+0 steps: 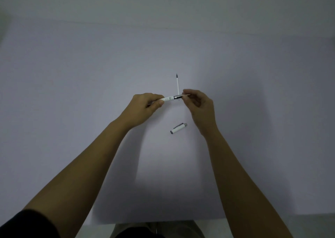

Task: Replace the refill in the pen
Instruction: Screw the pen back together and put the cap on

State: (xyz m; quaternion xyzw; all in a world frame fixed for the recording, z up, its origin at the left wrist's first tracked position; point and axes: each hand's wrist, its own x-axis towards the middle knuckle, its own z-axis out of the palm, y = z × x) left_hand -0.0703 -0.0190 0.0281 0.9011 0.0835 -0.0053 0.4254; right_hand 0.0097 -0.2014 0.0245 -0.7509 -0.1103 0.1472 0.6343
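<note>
A pale, plain table (72, 92) fills nearly the whole view, its far edge running across the upper part and its near edge low in the picture. Two bare forearms reach up from the bottom corners, with a dark sleeve (27, 225) at the lower left.

The left hand (143, 107) is closed around the rear part of the pen (169, 99), thumb on the near side and fingers wrapped over the top, so that the white barrel runs roughly level out to the right above the table. The right hand (198, 107) meets the pen at its front end: thumb and forefinger are pinched on the dark grip section beside a metal ring, and the other fingers curl loosely (whether that section is loosened from the barrel cannot be told).

The pen cap (178, 128), white with a metal clip and a grey end, lies on the table nearer the camera, between the two wrists and touching neither.

A refill (178, 85), thin and white with a dark tip pointing away, lies on the table just beyond the pen; its near end is hidden behind the barrel.
</note>
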